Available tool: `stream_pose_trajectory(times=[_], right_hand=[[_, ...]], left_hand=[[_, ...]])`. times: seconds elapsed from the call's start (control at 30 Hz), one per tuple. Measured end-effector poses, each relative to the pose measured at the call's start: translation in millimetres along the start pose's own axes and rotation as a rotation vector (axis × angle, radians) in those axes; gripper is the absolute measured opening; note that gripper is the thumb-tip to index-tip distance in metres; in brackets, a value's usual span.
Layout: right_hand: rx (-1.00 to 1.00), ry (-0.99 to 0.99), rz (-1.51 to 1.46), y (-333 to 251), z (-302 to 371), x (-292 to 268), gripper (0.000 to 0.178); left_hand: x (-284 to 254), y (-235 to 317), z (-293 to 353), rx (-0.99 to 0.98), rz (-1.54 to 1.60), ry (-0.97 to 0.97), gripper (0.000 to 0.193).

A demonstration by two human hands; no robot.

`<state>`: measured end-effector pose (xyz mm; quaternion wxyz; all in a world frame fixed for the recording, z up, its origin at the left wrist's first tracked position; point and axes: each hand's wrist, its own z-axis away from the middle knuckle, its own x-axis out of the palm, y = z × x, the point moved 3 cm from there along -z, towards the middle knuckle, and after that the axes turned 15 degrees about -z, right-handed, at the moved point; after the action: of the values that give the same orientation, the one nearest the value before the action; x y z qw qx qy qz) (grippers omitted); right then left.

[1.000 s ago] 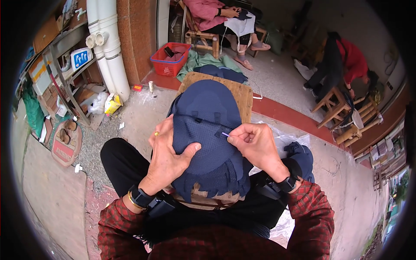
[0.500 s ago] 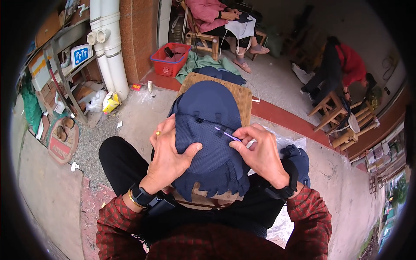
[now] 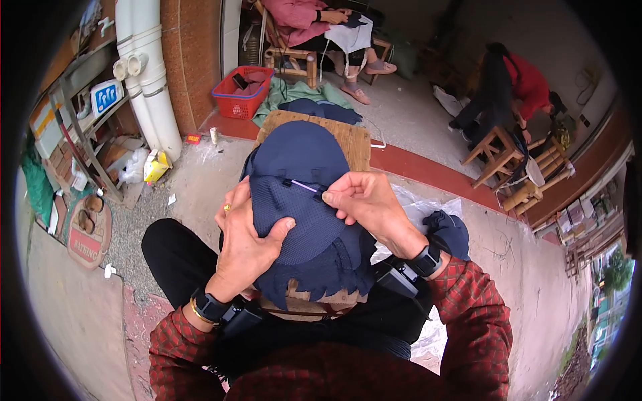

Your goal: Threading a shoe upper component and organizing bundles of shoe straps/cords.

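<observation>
A navy fabric cap (image 3: 301, 148) with a textured panel and a ragged lower edge lies across a wooden stool (image 3: 359, 148) in front of me. My left hand (image 3: 251, 244) grips the cap's left side, thumb on top and fingers tucked at its edge. Pinched in my right hand (image 3: 371, 207) is a thin purple stick (image 3: 304, 186), lying across the textured panel. Its left end meets a small black tab (image 3: 287, 182) on the cap. The stick's right end is hidden by my fingers, so its exact kind cannot be made out.
Another navy fabric piece (image 3: 447, 232) lies on clear plastic at right. Beyond the stool are green cloth (image 3: 294, 97) and a red basket (image 3: 242, 95). One person sits at the back (image 3: 294, 23); another bends over bamboo chairs (image 3: 535, 87). White pipes (image 3: 148, 80) stand at left.
My right hand has moved left and up over the cap, bringing the purple stick to the left black tab. The left hand keeps its grip. The whole view has shifted slightly.
</observation>
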<state>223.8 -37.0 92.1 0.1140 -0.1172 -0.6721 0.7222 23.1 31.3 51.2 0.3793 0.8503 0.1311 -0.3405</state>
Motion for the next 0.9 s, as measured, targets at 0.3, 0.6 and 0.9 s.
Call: stream_pose_trajectory(times=[0.3, 0.6, 0.9], right_hand=[[0.018, -0.018, 0.064, 8.9, 15.6, -35.7, 0.022], [0.123, -0.052, 0.039, 18.4, 116.0, -73.9, 0.017], [0.088, -0.211, -0.03, 14.2, 124.2, -55.4, 0.014]], left_hand=[[-22.7, -0.3, -0.1, -0.006, 0.183, 0.013, 0.06], [-40.4, 33.2, -5.6, 0.511, -0.276, -0.045, 0.05], [14.3, 5.5, -123.9, 0.255, -0.368, 0.148, 0.09]])
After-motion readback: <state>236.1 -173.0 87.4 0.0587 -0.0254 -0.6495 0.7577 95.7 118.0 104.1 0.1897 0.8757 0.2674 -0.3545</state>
